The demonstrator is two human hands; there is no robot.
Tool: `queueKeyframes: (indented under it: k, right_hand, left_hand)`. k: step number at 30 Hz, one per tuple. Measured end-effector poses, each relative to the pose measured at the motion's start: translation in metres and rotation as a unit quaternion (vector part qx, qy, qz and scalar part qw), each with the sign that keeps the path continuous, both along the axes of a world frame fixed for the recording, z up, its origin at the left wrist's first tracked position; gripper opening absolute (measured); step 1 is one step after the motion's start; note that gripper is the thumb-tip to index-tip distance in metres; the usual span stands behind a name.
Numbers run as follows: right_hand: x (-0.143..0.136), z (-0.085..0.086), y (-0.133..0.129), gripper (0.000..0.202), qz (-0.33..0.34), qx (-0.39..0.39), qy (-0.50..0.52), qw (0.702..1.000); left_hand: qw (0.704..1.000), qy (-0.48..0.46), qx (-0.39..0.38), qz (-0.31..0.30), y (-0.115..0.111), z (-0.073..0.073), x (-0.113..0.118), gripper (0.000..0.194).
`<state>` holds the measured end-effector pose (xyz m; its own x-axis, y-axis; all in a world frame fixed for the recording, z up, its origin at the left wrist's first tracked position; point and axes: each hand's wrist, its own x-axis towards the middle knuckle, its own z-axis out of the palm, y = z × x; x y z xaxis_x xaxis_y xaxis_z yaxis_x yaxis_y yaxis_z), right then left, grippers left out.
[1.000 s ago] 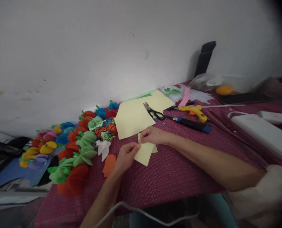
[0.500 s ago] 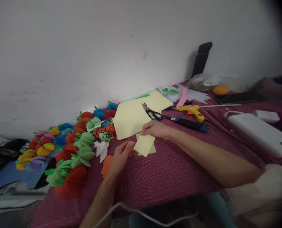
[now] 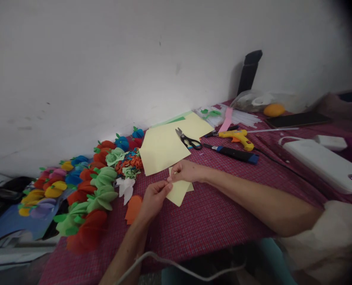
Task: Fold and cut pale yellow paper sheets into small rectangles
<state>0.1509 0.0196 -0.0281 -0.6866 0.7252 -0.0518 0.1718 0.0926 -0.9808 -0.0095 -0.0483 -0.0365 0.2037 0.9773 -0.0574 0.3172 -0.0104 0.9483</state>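
Observation:
A pale yellow paper piece (image 3: 178, 193) is pinched between my two hands over the table. My left hand (image 3: 156, 194) grips its upper left corner with thumb and finger. Close beside it, my right hand (image 3: 187, 171) has its fingertips closed at the paper's top edge, nearly touching the left fingertips. Another pale yellow piece (image 3: 191, 187) lies on the cloth underneath, mostly covered. Behind the hands rests a large pale yellow sheet (image 3: 160, 152) with black-handled scissors (image 3: 189, 140) lying on it. Orange paper pieces (image 3: 133, 209) lie left of my left hand.
Colourful layered paper shapes (image 3: 103, 188) crowd the left side, beside a pile of scraps (image 3: 131, 160). At right are a yellow glue gun (image 3: 238, 138), a dark cutter knife (image 3: 232, 153), a white power bank (image 3: 321, 164) and a phone (image 3: 299, 120). A white cable (image 3: 164, 260) crosses in front.
My right hand has moved down and left, bringing its fingertips to my left hand's at the paper's upper corner. The held paper has turned and its lower tip sits lower.

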Motion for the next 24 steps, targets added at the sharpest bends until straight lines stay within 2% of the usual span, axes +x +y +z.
queueKeyframes:
  k: [5, 9, 11, 14, 17, 20, 24]
  right_hand:
    - [0.009, 0.000, 0.013, 0.020, -0.010, -0.010, -0.007, 1.000]
    - [0.031, 0.007, 0.033, 0.023, -0.097, -0.017, 0.013, 0.995]
    - [0.036, 0.011, 0.035, 0.025, -0.114, -0.034, 0.028, 0.992]
    - [0.028, 0.011, 0.024, 0.029, -0.073, -0.038, 0.022, 0.996]
    - [0.009, 0.007, 0.006, 0.027, -0.026, 0.000, -0.008, 1.000]
    - [0.000, 0.004, 0.000, 0.023, -0.036, 0.015, -0.008, 0.999]
    - [0.015, 0.008, 0.015, 0.020, -0.071, -0.010, 0.034, 0.997]
  left_hand:
    - [1.000, 0.011, 0.005, -0.007, 0.001, 0.000, -0.001, 0.031]
    - [0.999, 0.017, -0.002, 0.027, -0.001, 0.001, -0.010, 0.033]
    - [0.999, 0.007, -0.002, 0.042, -0.002, 0.002, -0.012, 0.033]
    - [0.999, -0.004, -0.007, 0.045, -0.002, 0.002, -0.011, 0.033]
    - [0.999, -0.010, -0.004, 0.044, -0.001, 0.002, -0.007, 0.032]
    - [1.000, -0.007, -0.007, 0.027, -0.001, 0.003, -0.006, 0.031]
    - [1.000, 0.025, 0.007, -0.006, -0.002, 0.010, -0.009, 0.033]
